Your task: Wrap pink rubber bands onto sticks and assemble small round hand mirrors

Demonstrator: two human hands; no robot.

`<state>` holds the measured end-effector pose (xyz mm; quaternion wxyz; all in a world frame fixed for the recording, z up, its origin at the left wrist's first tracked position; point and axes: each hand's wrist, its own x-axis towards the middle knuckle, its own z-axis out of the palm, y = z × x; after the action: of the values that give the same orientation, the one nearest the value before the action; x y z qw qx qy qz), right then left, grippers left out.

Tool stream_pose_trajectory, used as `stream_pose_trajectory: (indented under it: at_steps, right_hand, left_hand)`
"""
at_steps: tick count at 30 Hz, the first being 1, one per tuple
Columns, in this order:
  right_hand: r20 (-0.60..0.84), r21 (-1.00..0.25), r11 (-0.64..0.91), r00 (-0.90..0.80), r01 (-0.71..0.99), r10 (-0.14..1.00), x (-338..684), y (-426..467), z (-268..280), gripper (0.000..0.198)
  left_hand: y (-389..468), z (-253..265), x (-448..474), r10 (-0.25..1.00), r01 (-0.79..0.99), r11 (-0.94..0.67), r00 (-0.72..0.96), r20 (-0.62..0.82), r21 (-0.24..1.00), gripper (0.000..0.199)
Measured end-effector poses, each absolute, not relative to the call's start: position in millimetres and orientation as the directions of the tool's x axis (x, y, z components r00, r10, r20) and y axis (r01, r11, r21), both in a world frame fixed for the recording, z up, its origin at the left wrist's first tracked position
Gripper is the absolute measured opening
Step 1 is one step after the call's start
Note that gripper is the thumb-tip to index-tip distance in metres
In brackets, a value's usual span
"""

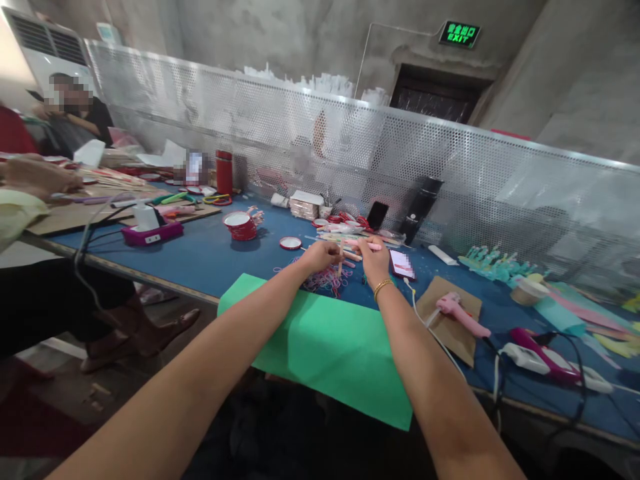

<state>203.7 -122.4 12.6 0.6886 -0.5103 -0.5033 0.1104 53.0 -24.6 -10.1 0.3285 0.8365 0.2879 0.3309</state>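
Note:
Above a tangle of coloured cords (pixel 327 280), my left hand (pixel 320 256) pinches a short pale stick (pixel 341 257) that stands nearly upright. Closed around a slim pink pen-like stick (pixel 369 245), my right hand (pixel 375 263) is just to the right, with the pink stick pointing towards the pale one. Whether the two sticks touch I cannot tell. A green sheet (pixel 325 347) hangs over the table's front edge under my forearms. Behind my hands lie several pale and pink sticks (pixel 345 230). A white disc with a red rim (pixel 290 243) lies left of them.
Stacked red-rimmed drums (pixel 241 227) stand on the blue table (pixel 195 257). Right of my hands are a lit phone (pixel 403 264), a pink glue gun (pixel 463 316) on cardboard and a purple power strip (pixel 547 357) with cables. A perforated metal screen (pixel 280 127) runs behind. Another person's hand (pixel 40 177) is left.

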Motion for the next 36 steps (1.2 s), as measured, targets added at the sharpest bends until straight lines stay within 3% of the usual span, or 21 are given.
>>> stream_pose_trajectory:
  at_steps: [16,36]
  right_hand:
    - [0.523,-0.85,0.461,0.518,0.256,0.677,202.9,-122.2,15.1,0.024]
    - [0.538,-0.843,0.436,0.5,0.316,0.678,204.7,-120.0,13.0,0.023]
  left_hand:
    - [-28.4,-6.3,52.4,0.708,0.26,-0.608,0.605,0.364,0.75,0.026]
    - [-34.2,-2.1,52.4,0.71,0.229,-0.585,0.609,0.354,0.778,0.021]
